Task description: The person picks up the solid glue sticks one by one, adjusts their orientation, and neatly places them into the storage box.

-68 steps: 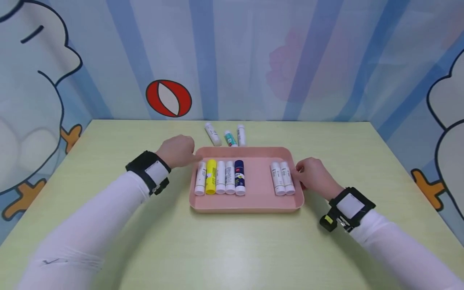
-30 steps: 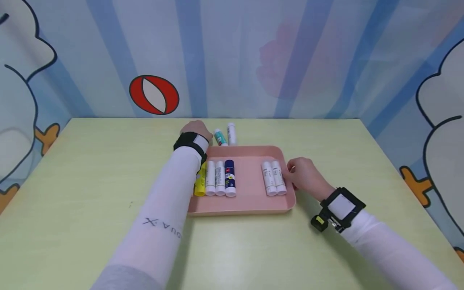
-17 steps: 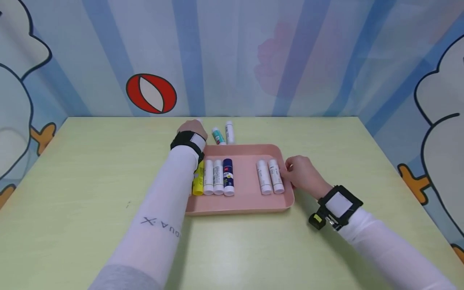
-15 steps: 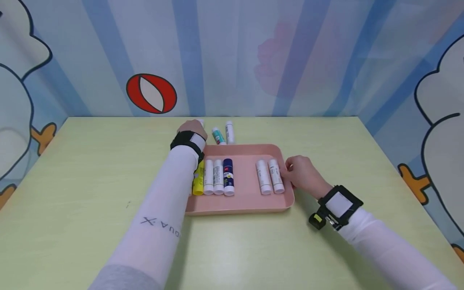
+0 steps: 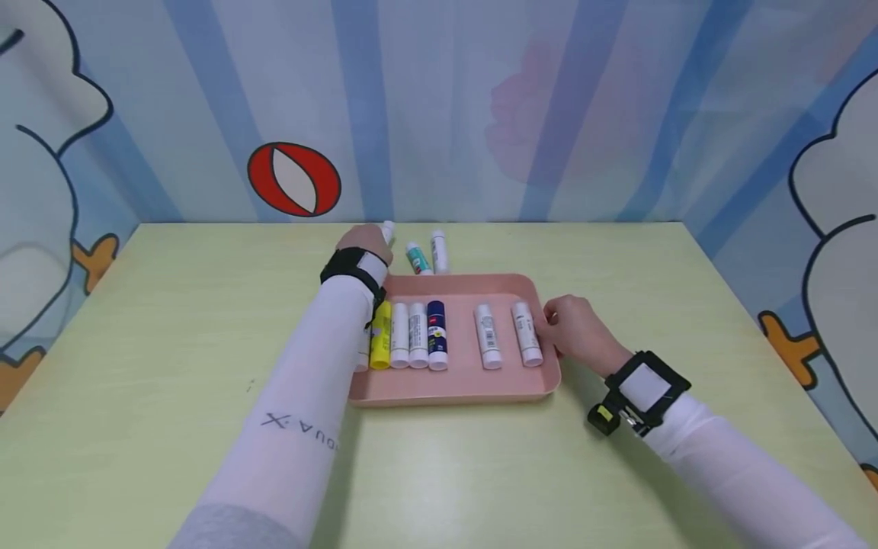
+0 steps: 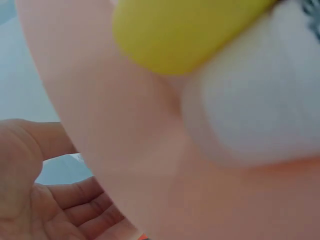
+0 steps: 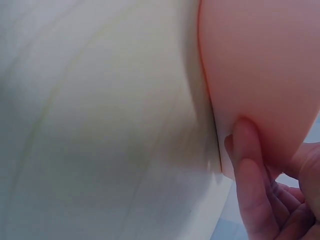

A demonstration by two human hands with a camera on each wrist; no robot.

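Observation:
In the head view my left hand (image 5: 363,242) is behind the pink tray (image 5: 456,398), at its far left corner. It grips a white glue stick (image 5: 388,231) whose end shows past the knuckles; the rest is hidden. The left wrist view shows thumb and curled fingers (image 6: 82,207) beyond the tray wall. My right hand (image 5: 579,332) pinches the tray's right rim, one finger (image 7: 247,145) against the outer wall. Inside lie a yellow glue stick (image 5: 380,335), a navy one (image 5: 437,335) and several white ones, two of them apart on the right: one (image 5: 488,337) and another (image 5: 527,335).
Behind the tray a teal glue stick (image 5: 418,259) and a white glue stick (image 5: 440,252) lie on the pale wooden table (image 5: 226,320). A blue striped backdrop (image 5: 446,114) with cartoon figures stands along the table's back and sides.
My left hand has moved from the tray's left rim to the glue stick behind it, whose end now shows more. One right-hand white glue stick has rolled left from its neighbour. My right hand keeps its hold.

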